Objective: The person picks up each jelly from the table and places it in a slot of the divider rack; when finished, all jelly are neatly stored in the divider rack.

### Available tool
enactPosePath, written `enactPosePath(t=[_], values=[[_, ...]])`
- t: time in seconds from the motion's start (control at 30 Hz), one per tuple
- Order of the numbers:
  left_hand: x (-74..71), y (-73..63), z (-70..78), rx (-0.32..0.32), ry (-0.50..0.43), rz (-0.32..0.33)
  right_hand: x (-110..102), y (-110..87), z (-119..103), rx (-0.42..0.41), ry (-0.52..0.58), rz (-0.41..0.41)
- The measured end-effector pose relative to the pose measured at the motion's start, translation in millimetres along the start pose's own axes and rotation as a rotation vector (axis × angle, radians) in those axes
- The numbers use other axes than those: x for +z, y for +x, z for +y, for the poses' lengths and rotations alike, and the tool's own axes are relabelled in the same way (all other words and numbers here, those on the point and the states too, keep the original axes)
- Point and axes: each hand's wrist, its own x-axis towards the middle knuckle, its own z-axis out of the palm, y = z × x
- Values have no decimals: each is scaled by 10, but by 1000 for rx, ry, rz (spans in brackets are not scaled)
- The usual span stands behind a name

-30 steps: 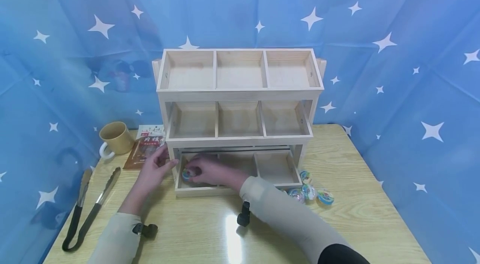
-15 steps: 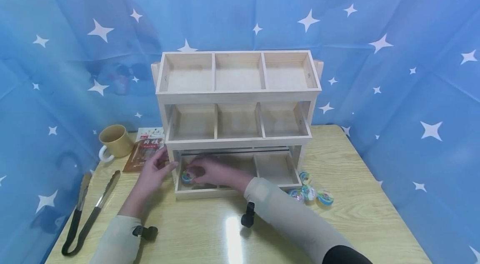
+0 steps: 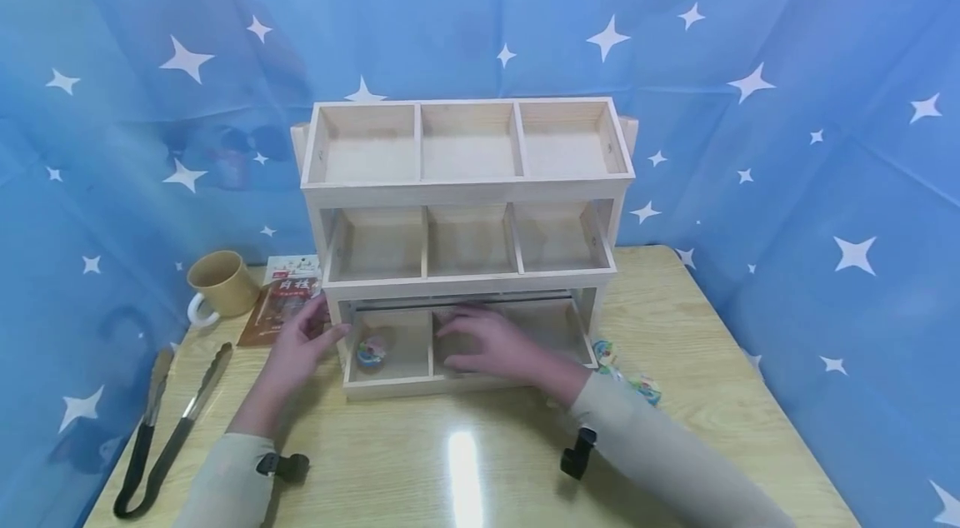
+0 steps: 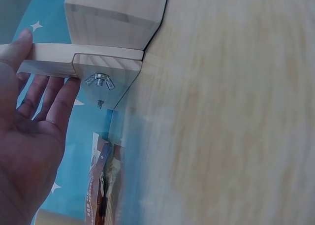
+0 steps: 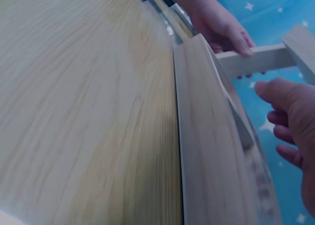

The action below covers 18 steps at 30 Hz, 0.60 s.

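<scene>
In the head view a pale wooden rack (image 3: 468, 193) has three stepped trays, each split into three compartments. My left hand (image 3: 295, 349) grips the rack's left upright (image 4: 49, 52), thumb on one side and fingers on the other, as the left wrist view shows. A small round tub (image 3: 371, 351), clear with colourful patterning, lies in the left compartment of the bottom tray (image 3: 405, 388). My right hand (image 3: 491, 343) hovers over the middle compartment of that tray, fingers loosely bent and holding nothing.
Several similar round tubs (image 3: 647, 389) lie right of the rack, partly hidden by my right arm. To the left are a tan mug (image 3: 225, 285), printed packets (image 3: 279, 310) and black-handled tongs (image 3: 174, 430). A star-patterned blue curtain (image 3: 465, 12) hangs behind.
My right hand has let go of the round tub in the left compartment and moved right, over the middle one. My left hand has stayed on the upright.
</scene>
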Motion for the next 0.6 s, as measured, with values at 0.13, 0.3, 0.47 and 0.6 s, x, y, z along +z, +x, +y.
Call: enactPosePath(t=[0.13,0.3,0.47,0.6], values=[[-30,-25,-11,-5,28,6,-146,-289,89,-3,-51,25],[-38,-49,-6,-8,23,8,-281,-752,217,1,-72,135],[-7,-22,4,-3,25,1,-388,-1232,382,41,-77,284],[-7,-17,-8,-9,53,2,-429,-1566,506,65,-110,401]])
